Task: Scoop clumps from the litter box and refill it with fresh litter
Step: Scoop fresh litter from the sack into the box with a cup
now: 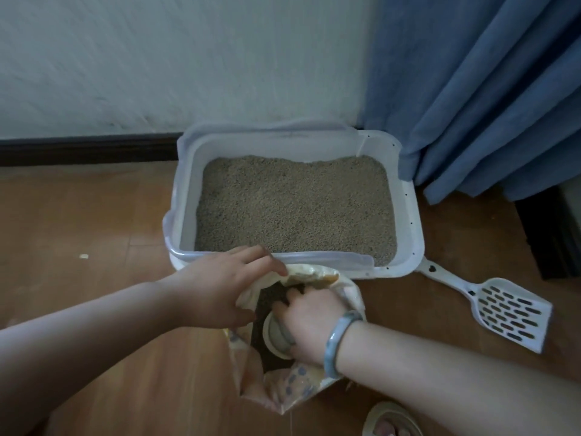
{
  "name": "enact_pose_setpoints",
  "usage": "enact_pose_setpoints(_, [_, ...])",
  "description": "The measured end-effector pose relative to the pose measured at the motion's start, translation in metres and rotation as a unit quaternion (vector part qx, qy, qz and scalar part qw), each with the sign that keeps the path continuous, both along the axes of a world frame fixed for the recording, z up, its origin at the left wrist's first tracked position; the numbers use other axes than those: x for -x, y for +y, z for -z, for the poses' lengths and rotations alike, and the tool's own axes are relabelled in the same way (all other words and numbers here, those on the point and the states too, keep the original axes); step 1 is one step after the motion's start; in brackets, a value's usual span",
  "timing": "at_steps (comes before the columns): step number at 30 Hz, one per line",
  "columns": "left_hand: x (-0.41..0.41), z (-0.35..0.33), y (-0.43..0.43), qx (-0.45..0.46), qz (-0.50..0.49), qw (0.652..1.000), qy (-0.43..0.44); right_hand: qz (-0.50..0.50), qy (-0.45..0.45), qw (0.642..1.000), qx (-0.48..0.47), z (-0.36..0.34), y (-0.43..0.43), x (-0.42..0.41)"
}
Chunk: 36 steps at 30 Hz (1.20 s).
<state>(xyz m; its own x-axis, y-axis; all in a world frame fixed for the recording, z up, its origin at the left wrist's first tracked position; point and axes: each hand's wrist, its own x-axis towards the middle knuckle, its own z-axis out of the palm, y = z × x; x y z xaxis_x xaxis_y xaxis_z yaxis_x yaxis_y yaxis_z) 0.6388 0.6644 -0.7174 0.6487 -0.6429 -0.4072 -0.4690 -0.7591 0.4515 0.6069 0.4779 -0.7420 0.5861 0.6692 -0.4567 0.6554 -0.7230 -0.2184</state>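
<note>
A white litter box [412,221] stands against the wall, filled with grey-beige litter [295,202]. In front of it a patterned litter bag [298,382] stands open on the floor. My left hand [220,291] grips the bag's left rim and holds the mouth open. My right hand [311,322], a pale bangle on its wrist, reaches into the bag and holds a round white cup [273,336] inside. A white slotted scoop [506,313] lies on the floor right of the box, untouched.
A blue curtain [490,99] hangs at the right, brushing the box's far right corner. The white wall and dark baseboard [88,149] run behind. Wooden floor [94,234] spreads to the left. A slippered foot [390,420] shows at the bottom edge.
</note>
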Motion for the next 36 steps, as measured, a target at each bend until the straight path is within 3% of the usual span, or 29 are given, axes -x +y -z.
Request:
enact_pose_setpoints(5, [0.000, 0.003, 0.001, 0.004, 0.000, 1.000, 0.003, 0.104, 0.055, 0.992, -0.055, -0.009, -0.022, -0.009])
enact_pose_setpoints(10, [-0.002, 0.005, 0.001, 0.006, 0.000, 1.000, -0.001, 0.060, -0.051, 0.997, 0.005, 0.006, -0.007, 0.005])
enact_pose_setpoints(14, [-0.002, 0.005, 0.001, 0.007, 0.001, 1.000, -0.005, 0.092, -0.017, 0.993, 0.069, 0.017, 0.014, -0.001])
enact_pose_setpoints(16, [-0.002, 0.005, 0.002, 0.004, 0.005, 1.000, -0.004, 0.157, 0.006, 0.987, 0.043, 0.020, 0.022, -0.002])
enact_pose_setpoints(17, [-0.002, 0.005, 0.002, 0.002, 0.006, 1.000, -0.003, 0.158, 0.006, 0.986, 0.049, 0.021, 0.022, -0.001])
enact_pose_setpoints(20, [-0.002, 0.006, 0.002, 0.004, 0.006, 1.000, 0.000, 0.090, 0.123, 0.986, 0.059, 0.034, 0.013, 0.006])
enact_pose_setpoints(30, [0.000, 0.002, 0.003, 0.020, -0.004, 1.000, 0.013, 0.063, 0.226, 0.969, -0.073, 0.047, -0.001, -0.011])
enact_pose_setpoints(36, [-0.001, 0.002, 0.005, 0.043, -0.009, 0.999, 0.011, 0.103, 0.283, 0.944, -0.138, 0.036, -0.025, -0.014])
